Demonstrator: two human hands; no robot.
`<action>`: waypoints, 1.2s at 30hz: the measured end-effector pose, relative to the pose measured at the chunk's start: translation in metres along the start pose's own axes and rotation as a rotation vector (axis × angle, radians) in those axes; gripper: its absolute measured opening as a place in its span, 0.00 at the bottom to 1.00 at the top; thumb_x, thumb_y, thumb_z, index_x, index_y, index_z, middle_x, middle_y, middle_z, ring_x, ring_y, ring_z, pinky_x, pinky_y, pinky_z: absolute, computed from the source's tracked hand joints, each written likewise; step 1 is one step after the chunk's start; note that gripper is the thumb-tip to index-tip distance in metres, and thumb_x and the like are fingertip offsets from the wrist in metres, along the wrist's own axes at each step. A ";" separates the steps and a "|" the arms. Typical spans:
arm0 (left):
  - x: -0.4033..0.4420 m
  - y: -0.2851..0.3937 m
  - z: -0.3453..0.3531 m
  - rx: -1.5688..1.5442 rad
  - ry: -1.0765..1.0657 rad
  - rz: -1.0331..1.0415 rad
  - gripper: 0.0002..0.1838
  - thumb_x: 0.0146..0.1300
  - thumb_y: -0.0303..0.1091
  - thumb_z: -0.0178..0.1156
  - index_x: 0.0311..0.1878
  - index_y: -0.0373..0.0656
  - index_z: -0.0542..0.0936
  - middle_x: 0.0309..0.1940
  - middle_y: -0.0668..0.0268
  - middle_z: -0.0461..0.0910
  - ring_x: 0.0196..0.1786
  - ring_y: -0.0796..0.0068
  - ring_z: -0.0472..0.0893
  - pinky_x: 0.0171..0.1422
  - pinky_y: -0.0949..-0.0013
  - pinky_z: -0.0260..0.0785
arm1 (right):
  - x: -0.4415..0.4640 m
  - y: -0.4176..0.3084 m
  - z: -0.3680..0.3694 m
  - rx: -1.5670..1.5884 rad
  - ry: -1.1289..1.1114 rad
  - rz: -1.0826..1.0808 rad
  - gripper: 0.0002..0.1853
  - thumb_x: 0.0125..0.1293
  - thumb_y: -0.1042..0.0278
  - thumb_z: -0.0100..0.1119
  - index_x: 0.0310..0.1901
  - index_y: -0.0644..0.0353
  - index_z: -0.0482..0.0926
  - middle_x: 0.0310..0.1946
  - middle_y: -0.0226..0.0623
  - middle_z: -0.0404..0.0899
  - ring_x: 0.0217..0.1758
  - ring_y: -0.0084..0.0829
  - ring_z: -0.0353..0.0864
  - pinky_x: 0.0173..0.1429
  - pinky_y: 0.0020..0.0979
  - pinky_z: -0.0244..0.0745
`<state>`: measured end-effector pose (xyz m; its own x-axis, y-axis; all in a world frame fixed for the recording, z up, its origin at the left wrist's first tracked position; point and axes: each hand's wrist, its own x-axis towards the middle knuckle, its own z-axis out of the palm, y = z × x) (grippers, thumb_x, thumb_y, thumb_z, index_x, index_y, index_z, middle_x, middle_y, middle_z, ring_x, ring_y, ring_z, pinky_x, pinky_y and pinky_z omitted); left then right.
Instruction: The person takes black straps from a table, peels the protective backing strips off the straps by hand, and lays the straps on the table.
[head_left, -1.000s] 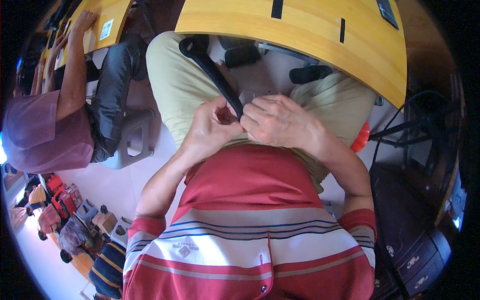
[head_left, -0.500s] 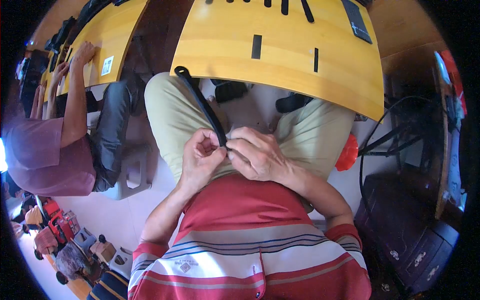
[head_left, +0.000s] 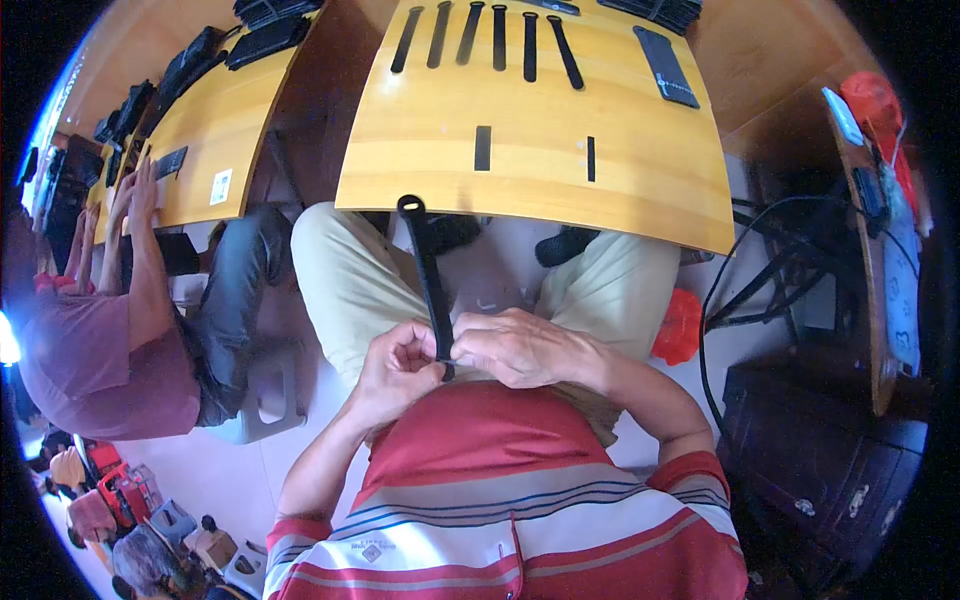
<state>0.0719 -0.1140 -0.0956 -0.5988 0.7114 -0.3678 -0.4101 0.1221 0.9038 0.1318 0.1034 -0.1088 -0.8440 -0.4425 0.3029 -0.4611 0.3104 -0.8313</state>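
A long black strap point(head_left: 430, 280) with a slotted, rounded upper end stands nearly upright above my lap, just off the table's front edge. Its lower end is pinched between the thumb and fingers of my left hand point(head_left: 398, 372). From the other side my right hand point(head_left: 522, 346) is closed on the strap's edge near the same spot, fingertips almost meeting those of the left. What the fingertips cover at that lower end is partly hidden.
On the yellow table point(head_left: 400, 180) lie several similar straps point(head_left: 500, 40), a dark rectangle point(head_left: 483, 148), a thin black strip point(head_left: 591, 158) and a dark flat packet point(head_left: 665, 68). A co-worker point(head_left: 110, 350) sits at the left table. A red object point(head_left: 680, 327) hangs by my right knee.
The view has tilted up, showing more of the table. The strap now stands more upright, still held at its lower end by both hands. The co-worker's hands have shifted.
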 end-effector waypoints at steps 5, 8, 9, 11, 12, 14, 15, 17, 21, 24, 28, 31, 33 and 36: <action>0.000 0.004 0.001 -0.056 -0.027 0.054 0.15 0.56 0.16 0.59 0.48 0.35 0.74 0.38 0.69 0.79 0.39 0.85 0.76 0.43 0.79 0.69 | 0.009 -0.016 -0.007 -0.103 0.058 0.029 0.06 0.62 0.75 0.57 0.40 0.61 0.75 0.36 0.40 0.75 0.33 0.44 0.79 0.32 0.40 0.74; 0.002 0.006 0.003 -0.068 0.000 0.092 0.12 0.63 0.17 0.57 0.50 0.33 0.75 0.39 0.69 0.78 0.41 0.84 0.76 0.47 0.77 0.69 | 0.008 -0.013 0.013 -0.212 0.337 -0.062 0.08 0.59 0.75 0.60 0.40 0.61 0.75 0.35 0.40 0.75 0.31 0.41 0.79 0.30 0.38 0.75; 0.002 0.007 0.006 -0.064 -0.003 0.114 0.11 0.64 0.18 0.57 0.50 0.34 0.75 0.39 0.69 0.78 0.41 0.84 0.76 0.47 0.77 0.69 | 0.009 -0.018 0.017 -0.216 0.394 -0.035 0.08 0.62 0.68 0.62 0.41 0.58 0.77 0.33 0.38 0.73 0.30 0.37 0.79 0.29 0.36 0.76; 0.001 0.010 0.010 -0.059 -0.007 0.157 0.10 0.66 0.19 0.57 0.50 0.35 0.76 0.40 0.69 0.78 0.41 0.84 0.76 0.47 0.77 0.69 | 0.008 -0.019 0.023 -0.177 0.498 -0.053 0.10 0.60 0.69 0.65 0.41 0.59 0.78 0.33 0.37 0.73 0.31 0.37 0.80 0.29 0.35 0.76; 0.001 0.009 0.010 -0.048 -0.007 0.166 0.09 0.66 0.20 0.57 0.49 0.35 0.77 0.39 0.70 0.78 0.41 0.84 0.76 0.47 0.77 0.70 | 0.007 -0.017 0.026 -0.155 0.550 -0.060 0.11 0.59 0.69 0.66 0.42 0.59 0.78 0.33 0.36 0.73 0.31 0.37 0.80 0.29 0.35 0.76; 0.003 0.006 0.009 -0.027 -0.013 0.183 0.07 0.67 0.22 0.58 0.47 0.36 0.77 0.39 0.70 0.79 0.41 0.84 0.76 0.47 0.77 0.70 | 0.007 -0.015 0.031 -0.131 0.602 -0.075 0.09 0.58 0.71 0.68 0.39 0.60 0.81 0.35 0.36 0.76 0.33 0.37 0.81 0.33 0.36 0.76; 0.003 0.005 0.008 -0.025 -0.015 0.171 0.06 0.67 0.22 0.59 0.47 0.36 0.77 0.38 0.70 0.79 0.40 0.84 0.76 0.46 0.78 0.70 | 0.008 -0.016 0.031 -0.152 0.620 -0.090 0.08 0.58 0.71 0.67 0.38 0.60 0.81 0.35 0.37 0.76 0.32 0.37 0.81 0.34 0.36 0.76; 0.002 0.001 0.006 -0.021 -0.015 0.148 0.05 0.67 0.23 0.59 0.45 0.36 0.78 0.36 0.71 0.79 0.39 0.84 0.76 0.45 0.78 0.70 | 0.008 -0.015 0.027 -0.165 0.611 -0.101 0.06 0.59 0.71 0.66 0.37 0.61 0.81 0.34 0.37 0.77 0.33 0.38 0.80 0.36 0.36 0.77; -0.009 0.005 0.013 0.001 -0.102 0.032 0.03 0.67 0.24 0.59 0.41 0.35 0.80 0.32 0.71 0.78 0.36 0.85 0.75 0.41 0.78 0.70 | 0.008 -0.011 -0.008 -0.168 0.603 -0.036 0.03 0.61 0.72 0.64 0.35 0.61 0.81 0.30 0.39 0.78 0.33 0.37 0.81 0.38 0.33 0.76; -0.019 0.012 0.014 0.150 -0.213 -0.039 0.05 0.68 0.23 0.59 0.44 0.35 0.81 0.32 0.71 0.79 0.36 0.85 0.75 0.42 0.79 0.70 | 0.010 -0.020 -0.083 0.004 0.899 0.223 0.04 0.64 0.73 0.60 0.32 0.62 0.80 0.29 0.31 0.81 0.35 0.26 0.80 0.40 0.30 0.75; -0.025 0.014 0.007 0.213 -0.211 -0.040 0.07 0.65 0.22 0.61 0.46 0.35 0.83 0.36 0.69 0.83 0.36 0.84 0.78 0.42 0.79 0.72 | 0.010 -0.027 -0.192 0.041 1.307 0.116 0.12 0.70 0.64 0.57 0.42 0.67 0.78 0.31 0.38 0.81 0.31 0.24 0.81 0.40 0.27 0.80; -0.025 0.002 -0.004 0.269 -0.247 -0.076 0.08 0.67 0.22 0.59 0.47 0.36 0.83 0.38 0.69 0.83 0.38 0.85 0.77 0.44 0.80 0.71 | 0.007 -0.024 -0.244 0.039 1.337 0.003 0.14 0.72 0.64 0.55 0.46 0.70 0.76 0.33 0.39 0.81 0.32 0.27 0.84 0.39 0.28 0.84; -0.027 -0.001 -0.007 0.217 -0.210 -0.095 0.07 0.67 0.22 0.59 0.46 0.36 0.83 0.38 0.68 0.83 0.38 0.85 0.78 0.44 0.79 0.72 | 0.001 -0.020 -0.275 -0.025 1.357 -0.022 0.15 0.72 0.64 0.55 0.47 0.71 0.75 0.34 0.41 0.82 0.33 0.29 0.85 0.39 0.27 0.84; -0.029 -0.002 -0.009 0.169 -0.166 -0.102 0.07 0.66 0.22 0.60 0.46 0.37 0.83 0.38 0.68 0.84 0.38 0.85 0.78 0.44 0.78 0.72 | -0.005 -0.005 -0.296 -0.121 1.276 0.010 0.14 0.72 0.67 0.55 0.48 0.73 0.75 0.35 0.42 0.82 0.35 0.29 0.86 0.39 0.27 0.84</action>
<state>0.0844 -0.1408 -0.0890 -0.4333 0.7918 -0.4306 -0.3331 0.3032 0.8928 0.0576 0.3532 0.0315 -0.4798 0.6561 0.5825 -0.4184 0.4125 -0.8092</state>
